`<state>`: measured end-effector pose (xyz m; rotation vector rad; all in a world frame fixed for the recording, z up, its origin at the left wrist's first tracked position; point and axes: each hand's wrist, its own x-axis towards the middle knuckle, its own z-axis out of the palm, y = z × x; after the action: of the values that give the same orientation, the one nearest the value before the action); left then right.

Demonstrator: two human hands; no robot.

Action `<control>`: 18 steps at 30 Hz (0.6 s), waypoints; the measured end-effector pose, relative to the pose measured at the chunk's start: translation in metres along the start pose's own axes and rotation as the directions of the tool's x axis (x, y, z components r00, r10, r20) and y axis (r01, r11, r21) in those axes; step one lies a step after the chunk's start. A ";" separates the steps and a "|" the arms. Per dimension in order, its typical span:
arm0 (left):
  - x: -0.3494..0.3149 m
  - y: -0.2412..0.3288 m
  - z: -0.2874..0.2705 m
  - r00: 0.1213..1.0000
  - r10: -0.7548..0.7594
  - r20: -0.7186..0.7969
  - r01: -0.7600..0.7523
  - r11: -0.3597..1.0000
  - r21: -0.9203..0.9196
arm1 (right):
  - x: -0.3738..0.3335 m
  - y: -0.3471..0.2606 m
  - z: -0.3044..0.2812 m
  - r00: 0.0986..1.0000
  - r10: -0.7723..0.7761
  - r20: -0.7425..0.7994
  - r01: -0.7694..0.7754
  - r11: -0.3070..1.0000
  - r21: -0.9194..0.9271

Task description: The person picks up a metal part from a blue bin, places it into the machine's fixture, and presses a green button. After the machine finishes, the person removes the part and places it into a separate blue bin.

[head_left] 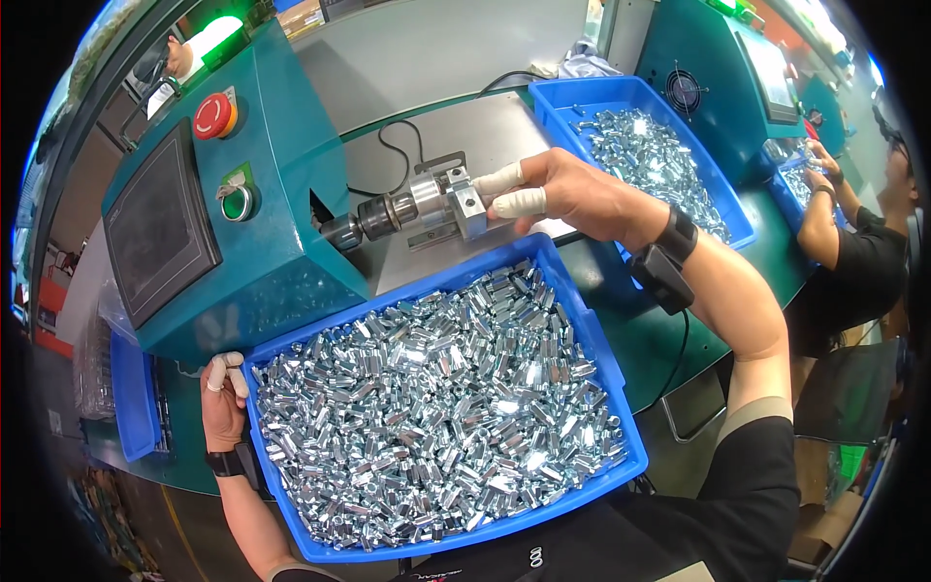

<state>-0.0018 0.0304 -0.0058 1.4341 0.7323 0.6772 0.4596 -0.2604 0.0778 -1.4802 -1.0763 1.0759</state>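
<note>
My right hand point(572, 197) reaches in from the right to a metal clamping block point(467, 203) on the machine. White finger covers wrap its thumb and forefinger, which close in a pinch at the block's face. Whatever lies between those tips is hidden. Facing the block from the left is a drill-type chuck point(380, 215) on the green machine point(281, 126). My left hand point(224, 400), also with white covers, has its fingers curled at the left rim of a large blue tray point(630, 427). That tray is heaped with shiny hexagonal metal nuts point(436, 407); what the left fingers hold is unclear.
Behind on the right stands a second blue tray point(722, 209) of metal parts. A red emergency button point(214, 116), green button point(236, 203) and dark screen point(160, 223) sit on the machine. A black cable point(393, 145) crosses the steel plate. Another person point(853, 213) works at far right.
</note>
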 end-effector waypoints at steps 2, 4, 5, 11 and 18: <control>0.000 0.000 0.000 1.000 0.004 -0.001 -0.004 1.000 -0.001 | 0.003 -0.001 0.000 1.000 -0.013 0.017 0.013 1.000 -0.012; 0.000 0.001 0.000 1.000 -0.009 -0.007 0.009 1.000 0.005 | 0.007 -0.002 -0.001 0.998 -0.035 0.051 0.037 0.999 -0.035; 0.001 0.002 0.000 1.000 -0.016 -0.009 0.016 1.000 0.009 | 0.008 -0.003 -0.002 0.998 -0.036 0.051 0.038 0.999 -0.032; 0.002 0.002 -0.002 1.000 -0.006 -0.005 0.006 1.000 0.016 | 0.012 0.002 -0.012 0.998 -0.012 0.068 0.017 0.997 -0.075; 0.000 0.000 -0.004 1.000 -0.022 0.000 0.022 1.000 -0.015 | 0.011 0.007 -0.006 0.998 -0.054 0.029 0.054 0.998 -0.022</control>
<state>-0.0055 0.0326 -0.0061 1.4100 0.7404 0.6642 0.4685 -0.2514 0.0707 -1.4494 -1.1451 1.0527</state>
